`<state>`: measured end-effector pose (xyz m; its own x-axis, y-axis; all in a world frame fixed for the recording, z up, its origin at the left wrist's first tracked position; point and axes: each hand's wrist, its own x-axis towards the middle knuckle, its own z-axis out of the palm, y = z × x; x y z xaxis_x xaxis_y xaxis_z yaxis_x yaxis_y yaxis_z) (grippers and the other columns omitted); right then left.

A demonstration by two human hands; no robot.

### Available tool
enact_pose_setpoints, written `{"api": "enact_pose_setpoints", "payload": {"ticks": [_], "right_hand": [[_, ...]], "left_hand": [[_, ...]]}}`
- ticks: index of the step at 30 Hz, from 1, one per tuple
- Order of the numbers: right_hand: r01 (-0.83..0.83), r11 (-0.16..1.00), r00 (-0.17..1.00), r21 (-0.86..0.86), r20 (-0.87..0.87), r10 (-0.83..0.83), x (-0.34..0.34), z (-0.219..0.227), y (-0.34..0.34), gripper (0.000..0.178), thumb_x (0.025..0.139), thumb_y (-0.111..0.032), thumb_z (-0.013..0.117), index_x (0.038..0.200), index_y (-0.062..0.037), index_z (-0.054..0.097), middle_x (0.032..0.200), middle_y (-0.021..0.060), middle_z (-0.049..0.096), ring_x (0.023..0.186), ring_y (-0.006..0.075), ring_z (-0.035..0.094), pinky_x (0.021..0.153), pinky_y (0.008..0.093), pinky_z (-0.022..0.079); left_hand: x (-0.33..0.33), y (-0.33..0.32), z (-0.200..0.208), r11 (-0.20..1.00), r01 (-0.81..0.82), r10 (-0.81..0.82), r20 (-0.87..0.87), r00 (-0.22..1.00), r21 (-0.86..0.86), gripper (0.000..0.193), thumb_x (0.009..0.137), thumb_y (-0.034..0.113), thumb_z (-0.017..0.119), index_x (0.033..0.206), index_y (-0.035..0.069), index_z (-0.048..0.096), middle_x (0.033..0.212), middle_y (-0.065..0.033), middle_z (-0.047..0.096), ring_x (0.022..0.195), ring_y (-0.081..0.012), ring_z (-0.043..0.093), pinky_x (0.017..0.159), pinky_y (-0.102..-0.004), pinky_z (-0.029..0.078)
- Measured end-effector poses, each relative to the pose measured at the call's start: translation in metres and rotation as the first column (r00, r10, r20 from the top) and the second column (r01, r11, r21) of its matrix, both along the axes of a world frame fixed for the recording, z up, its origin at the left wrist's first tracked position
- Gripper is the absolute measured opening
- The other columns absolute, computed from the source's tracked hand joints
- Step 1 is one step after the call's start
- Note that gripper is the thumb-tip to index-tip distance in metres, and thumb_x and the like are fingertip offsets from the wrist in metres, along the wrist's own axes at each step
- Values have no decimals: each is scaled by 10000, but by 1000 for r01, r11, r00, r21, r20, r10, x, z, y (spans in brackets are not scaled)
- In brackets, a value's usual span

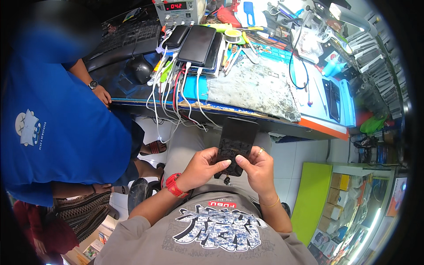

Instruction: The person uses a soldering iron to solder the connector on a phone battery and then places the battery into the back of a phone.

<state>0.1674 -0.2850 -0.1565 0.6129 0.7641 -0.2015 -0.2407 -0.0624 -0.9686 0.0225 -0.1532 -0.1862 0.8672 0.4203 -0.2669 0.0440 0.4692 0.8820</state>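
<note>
A dark smartphone [238, 133] is held upright between both my hands, in front of my lap and just off the bench's near edge. My left hand [204, 167] grips its lower left side, the thumb lying on the dark face. On the opposite side my right hand [257, 171] has its fingers round the edge, and its thumb also presses on the face near the bottom. The screen looks black with reflections on it. My fingertips behind the phone are hidden.
On the workbench, phones [197, 45] sit stacked with white charging cables [187, 84] hanging over the edge. Behind stands a power supply [180, 12]. A stained grey mat [254, 88] covers the middle. Someone in a blue shirt [70, 128] stands at left. A glass display case [349, 207] is at right.
</note>
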Motion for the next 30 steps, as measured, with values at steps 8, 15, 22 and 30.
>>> {"api": "enact_pose_setpoints", "payload": {"ticks": [8, 15, 22, 30], "right_hand": [[-24, 994, 997, 103, -73, 31, 3, 2, 9, 184, 942, -26, 721, 1091, 28, 627, 996, 51, 705, 865, 71, 638, 745, 231, 529], [-121, 983, 991, 140, -35, 127, 14, 17, 30, 204, 936, 7, 712, 1107, 8, 601, 1040, 40, 678, 968, 96, 636, 853, 257, 532], [67, 957, 945, 284, 288, -152, 79, 23, 73, 220, 980, -40, 672, 1173, 24, 586, 1117, 51, 627, 1013, 101, 577, 903, 249, 470], [9, 931, 932, 366, 333, -140, 137, -3, 116, 275, 1025, -82, 623, 1271, 23, 557, 1134, 58, 653, 942, 88, 597, 827, 249, 478]], "left_hand": [[2, 9, 5, 997, 5, -3, -27, 1000, 71, 177, 959, 116, 739, 1044, -33, 697, 926, -28, 727, 814, -43, 643, 688, -226, 523], [4, 30, 17, 999, -1, -2, 76, 997, 47, 279, 968, 120, 730, 1191, -21, 642, 1055, -43, 707, 948, -93, 659, 855, -257, 547], [-9, 37, -17, 858, -73, 113, -49, 992, 509, 488, 982, 229, 720, 1373, 6, 533, 1264, -123, 639, 1170, -189, 625, 1030, -338, 494], [-82, 56, -141, 673, 210, 157, -414, 897, 710, 356, 944, 281, 747, 1121, -21, 683, 1055, -132, 713, 922, -181, 690, 806, -325, 555]]}}
